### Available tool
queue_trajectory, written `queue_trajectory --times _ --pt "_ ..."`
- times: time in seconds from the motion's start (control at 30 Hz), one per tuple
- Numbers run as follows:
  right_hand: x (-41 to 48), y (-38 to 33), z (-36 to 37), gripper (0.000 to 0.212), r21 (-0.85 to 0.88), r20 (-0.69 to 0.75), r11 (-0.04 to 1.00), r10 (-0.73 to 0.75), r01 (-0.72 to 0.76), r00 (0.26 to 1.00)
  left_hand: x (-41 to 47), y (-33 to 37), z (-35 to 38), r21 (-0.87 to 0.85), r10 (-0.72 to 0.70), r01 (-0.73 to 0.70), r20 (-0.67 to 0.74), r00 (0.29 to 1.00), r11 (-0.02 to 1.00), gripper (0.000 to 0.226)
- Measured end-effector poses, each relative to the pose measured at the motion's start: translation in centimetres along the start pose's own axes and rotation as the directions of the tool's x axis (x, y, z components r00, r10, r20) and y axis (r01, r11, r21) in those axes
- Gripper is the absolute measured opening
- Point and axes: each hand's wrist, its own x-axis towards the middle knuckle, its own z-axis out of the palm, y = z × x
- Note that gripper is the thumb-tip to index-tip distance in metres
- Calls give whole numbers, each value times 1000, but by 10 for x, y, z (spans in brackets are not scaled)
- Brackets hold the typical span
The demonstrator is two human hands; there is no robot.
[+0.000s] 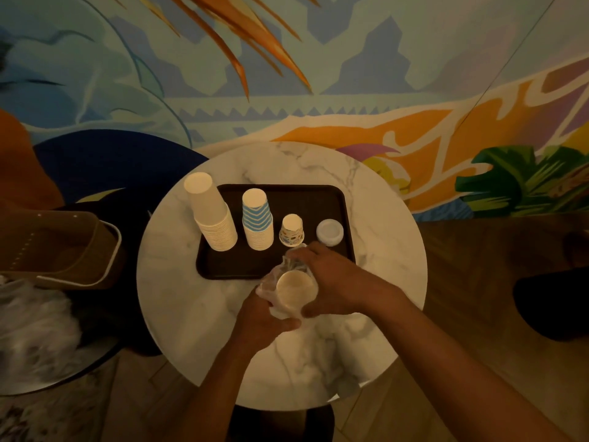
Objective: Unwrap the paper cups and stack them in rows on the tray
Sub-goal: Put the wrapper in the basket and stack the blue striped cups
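Observation:
A dark brown tray (223,269) lies on a round marble table (376,224). On it stand, upside down, a tall stack of plain white cups (212,215), a stack of blue-striped cups (257,221) and a small patterned cup (292,230). A clear lid (330,231) lies at the tray's right. Just in front of the tray, both hands hold a stack of cups (296,290) still partly in clear plastic wrap (269,290). My left hand (259,323) grips it from below. My right hand (331,282) curls around its right side and far end.
A brown basket (63,247) sits to the left of the table, with crumpled clear plastic (32,320) below it on another round surface. A painted wall rises behind the table. A dark wooden ledge (497,250) runs on the right.

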Motion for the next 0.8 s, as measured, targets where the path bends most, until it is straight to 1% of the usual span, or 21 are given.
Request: queue_trajectory --times 0.07,0.1,0.13,0.17,0.2,0.27,0.37,0.43,0.47,0.5,0.53,0.57,0.6,0.63,0.67,0.7,0.73,0.77,0.8 --pt "7 -2 11 100 31 20 1000 -5 5 1000 -1 -7 4 -22 -60 58 -86 995 998 70" --pt "12 0 18 99 12 31 1000 -1 1 1000 -2 -7 6 16 -80 82 -102 992 996 52" --pt "15 2 25 99 -23 35 1000 0 1 999 -1 -4 9 83 -94 101 -89 992 991 35" --pt "18 4 31 101 -58 28 998 0 2 1000 -1 -3 12 152 -98 112 -93 991 982 29" --pt "19 5 35 102 -85 20 996 6 -4 1000 0 -4 15 193 -80 102 -117 990 976 30" --pt "18 7 41 103 -123 -9 992 7 -8 1000 -1 -7 18 214 -39 71 -152 988 974 32" --pt "11 10 50 113 -147 -59 989 -21 12 998 -1 -9 27 230 -50 95 -194 980 969 33" --pt "5 12 53 119 -83 -64 996 -27 22 998 -1 -14 31 244 -81 131 -205 975 961 35" --pt "3 12 51 118 -23 -64 1000 -5 4 998 -2 -17 34 253 -89 143 -215 973 957 35" --pt "1 12 48 112 36 -68 999 20 -17 998 -3 -19 35 263 -102 165 -238 966 950 34" --pt "0 12 43 100 68 -79 997 37 -32 996 -4 -19 36 267 -104 173 -255 961 948 29" --pt "-1 12 38 84 64 -103 997 38 -32 994 -5 -21 38 276 -113 186 -262 959 943 22" --pt "0 12 32 67 25 -126 999 34 -31 991 -5 -24 40 291 -113 194 -273 955 937 18" --pt "-1 12 26 52 -39 -136 999 27 -33 990 -5 -28 42 295 -130 219 -292 947 930 22" --pt "-1 12 21 44 -110 -132 993 26 -40 991 0 -40 46 326 -138 238 -301 944 915 29" --pt "1 12 18 42 -170 -115 984 28 -48 993 3 -48 47 356 -140 248 -303 943 901 35" --pt "0 12 14 44 -215 -79 975 39 -55 996 3 -50 48 380 -133 245 -298 945 892 40" --pt "-1 11 12 50 -249 -37 967 50 -58 998 2 -49 47 395 -144 259 -297 944 881 40" --pt "-2 9 10 58 -273 4 960 61 -58 998 1 -46 46 370 -186 295 -302 935 881 37"
